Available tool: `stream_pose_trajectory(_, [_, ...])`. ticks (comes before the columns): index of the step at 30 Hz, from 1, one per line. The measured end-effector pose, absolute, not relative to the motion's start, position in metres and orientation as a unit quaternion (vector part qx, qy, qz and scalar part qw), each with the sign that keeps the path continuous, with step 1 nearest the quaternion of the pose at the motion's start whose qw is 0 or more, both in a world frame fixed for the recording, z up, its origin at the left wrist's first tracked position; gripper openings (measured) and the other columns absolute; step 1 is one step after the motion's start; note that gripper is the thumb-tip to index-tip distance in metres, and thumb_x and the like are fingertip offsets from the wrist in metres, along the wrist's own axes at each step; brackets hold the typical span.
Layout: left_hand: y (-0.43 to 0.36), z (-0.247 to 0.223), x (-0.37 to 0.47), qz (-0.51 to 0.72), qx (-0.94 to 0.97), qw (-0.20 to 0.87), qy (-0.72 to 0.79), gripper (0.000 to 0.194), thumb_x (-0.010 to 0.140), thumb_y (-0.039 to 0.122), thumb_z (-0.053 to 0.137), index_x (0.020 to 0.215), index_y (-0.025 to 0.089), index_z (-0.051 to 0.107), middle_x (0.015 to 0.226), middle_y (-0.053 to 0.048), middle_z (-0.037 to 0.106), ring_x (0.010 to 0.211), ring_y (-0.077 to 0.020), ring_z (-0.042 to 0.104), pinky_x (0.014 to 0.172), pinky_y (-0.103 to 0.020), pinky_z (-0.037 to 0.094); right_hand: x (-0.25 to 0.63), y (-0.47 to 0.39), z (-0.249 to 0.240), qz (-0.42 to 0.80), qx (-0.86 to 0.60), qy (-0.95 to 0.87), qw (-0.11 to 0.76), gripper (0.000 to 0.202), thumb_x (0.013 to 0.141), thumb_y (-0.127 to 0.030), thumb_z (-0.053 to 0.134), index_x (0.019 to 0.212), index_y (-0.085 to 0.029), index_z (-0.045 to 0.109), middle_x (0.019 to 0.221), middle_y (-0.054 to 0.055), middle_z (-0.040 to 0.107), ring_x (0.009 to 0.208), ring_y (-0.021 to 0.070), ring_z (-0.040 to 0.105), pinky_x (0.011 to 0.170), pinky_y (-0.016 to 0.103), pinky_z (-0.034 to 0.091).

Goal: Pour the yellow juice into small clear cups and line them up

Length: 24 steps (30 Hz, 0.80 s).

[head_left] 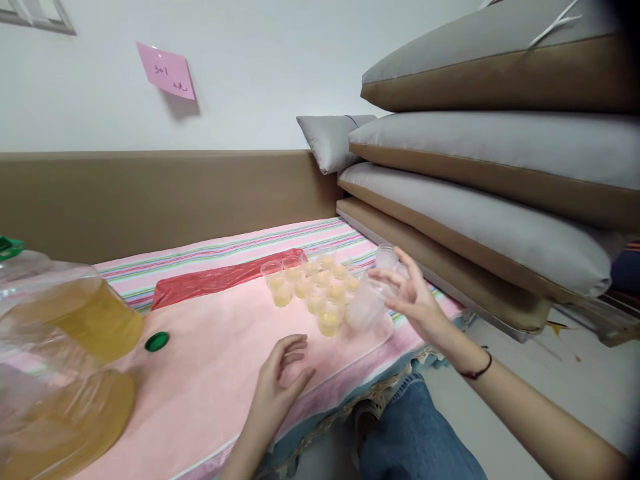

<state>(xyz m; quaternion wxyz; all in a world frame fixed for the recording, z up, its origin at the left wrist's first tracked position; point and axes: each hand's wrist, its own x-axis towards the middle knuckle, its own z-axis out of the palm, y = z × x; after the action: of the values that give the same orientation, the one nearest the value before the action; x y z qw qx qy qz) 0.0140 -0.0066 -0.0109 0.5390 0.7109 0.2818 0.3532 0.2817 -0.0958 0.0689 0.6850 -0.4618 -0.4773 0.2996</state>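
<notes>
My right hand [413, 297] has its thumb and fingers round a clear plastic cup [367, 307], tilted and somewhat blurred, at the right end of a group of cups. Another clear cup [386, 257] shows just behind those fingers. Several clear cups with pale yellow liquid [329, 321] stand close together to the left of it, on a pink cloth [215, 373]. My left hand [280, 373] is in front of the group, fingers curved and apart, holding nothing. A green cap [157, 341] lies on the cloth further left.
Large clear jugs of yellow liquid [107, 320] stand at the left edge. A red plastic bag [220, 280] lies behind the cloth, on a striped sheet [240, 243]. Stacked grey and brown cushions [480, 200] rise on the right. A pink note [167, 70] hangs on the wall.
</notes>
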Motion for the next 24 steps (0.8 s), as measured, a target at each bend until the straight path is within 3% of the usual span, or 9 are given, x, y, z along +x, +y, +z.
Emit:
stream_pose_trajectory(3, [-0.019, -0.012, 0.025, 0.351, 0.624, 0.668, 0.203, 0.057, 0.069, 0.032, 0.076, 0.119, 0.026, 0.050, 0.123, -0.008, 0.058, 0.109, -0.0222, 0.059, 0.090, -0.034, 0.048, 0.231, -0.097, 0.059, 0.363, -0.420, -0.466, 0.689, 0.100, 0.065, -0.036, 0.082, 0.143, -0.035, 0.020, 0.120, 0.008, 0.061, 0.122, 0.0250, 0.051, 0.105, 0.050, 0.035])
stream_pose_trajectory(7, [-0.030, -0.010, 0.031, 0.344, 0.552, 0.742, 0.164, 0.053, 0.066, 0.033, 0.078, 0.112, 0.023, 0.055, 0.104, -0.005, 0.064, 0.099, -0.0195, 0.061, 0.084, -0.029, 0.048, 0.198, -0.094, 0.049, 0.401, -0.387, -0.449, 0.699, 0.102, 0.062, -0.040, 0.084, 0.143, -0.033, 0.021, 0.118, 0.009, 0.061, 0.121, 0.0250, 0.051, 0.106, 0.049, 0.033])
stream_pose_trajectory(13, [-0.030, -0.005, 0.025, 0.389, 0.522, 0.729, 0.211, 0.042, 0.066, 0.034, 0.078, 0.101, 0.020, 0.060, 0.094, -0.003, 0.065, 0.088, -0.0177, 0.062, 0.079, -0.028, 0.048, 0.194, -0.085, 0.060, 0.397, -0.400, -0.464, 0.684, 0.102, 0.065, -0.040, 0.081, 0.144, -0.037, 0.017, 0.119, 0.008, 0.060, 0.124, 0.0265, 0.050, 0.104, 0.051, 0.036])
stream_pose_trajectory(19, [-0.007, -0.003, -0.009, 0.474, 0.458, 0.700, 0.274, 0.050, 0.061, 0.039, 0.079, 0.102, 0.018, 0.061, 0.099, -0.007, 0.066, 0.092, -0.0216, 0.064, 0.078, -0.032, 0.052, 0.194, -0.052, 0.094, 0.307, -0.393, -0.507, 0.703, 0.097, 0.069, -0.044, 0.076, 0.144, -0.040, 0.015, 0.125, 0.005, 0.055, 0.126, 0.0235, 0.048, 0.109, 0.051, 0.033])
stream_pose_trajectory(24, [0.007, 0.007, -0.058, 0.537, 0.371, 0.683, 0.326, 0.051, 0.062, 0.042, 0.078, 0.104, 0.019, 0.061, 0.108, -0.006, 0.065, 0.092, -0.0206, 0.067, 0.078, -0.031, 0.054, 0.157, -0.019, 0.052, 0.333, -0.402, -0.543, 0.657, 0.103, 0.067, -0.037, 0.080, 0.144, -0.037, 0.012, 0.119, 0.006, 0.054, 0.125, 0.0213, 0.048, 0.111, 0.049, 0.032])
